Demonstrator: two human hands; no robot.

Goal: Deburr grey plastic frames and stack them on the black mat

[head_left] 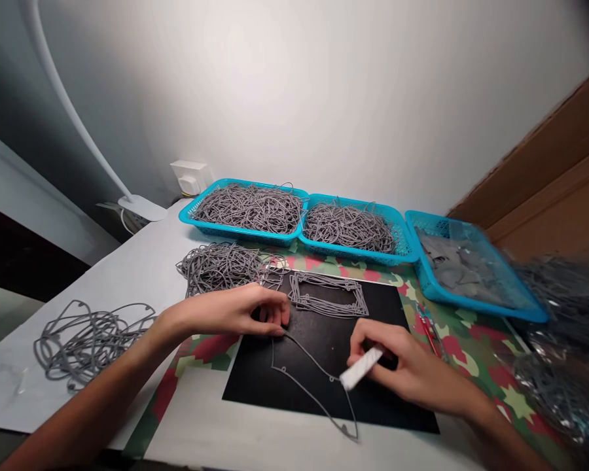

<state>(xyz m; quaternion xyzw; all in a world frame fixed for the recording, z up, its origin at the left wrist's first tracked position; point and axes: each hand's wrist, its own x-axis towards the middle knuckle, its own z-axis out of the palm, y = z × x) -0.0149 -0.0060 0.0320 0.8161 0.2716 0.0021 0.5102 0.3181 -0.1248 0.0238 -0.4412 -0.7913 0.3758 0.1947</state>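
Observation:
A thin grey rubber gasket loop (304,383) lies on a black mat (319,340). My left hand (235,312) pinches the gasket's upper left corner against the mat. A small white flat tool (360,368) sits in my right hand (405,369), its tip resting by the gasket's right side. A neat stack of grey gaskets (330,294) lies at the mat's far edge, just beyond both hands.
Two turquoise baskets (196,210) (397,219) at the back hold tangled grey gaskets; a third basket (476,301) on the right holds grey scraps. Loose gasket piles (220,267) (86,337) lie left. A lamp base (142,208), wall socket (190,176) and red pen (428,327) are nearby.

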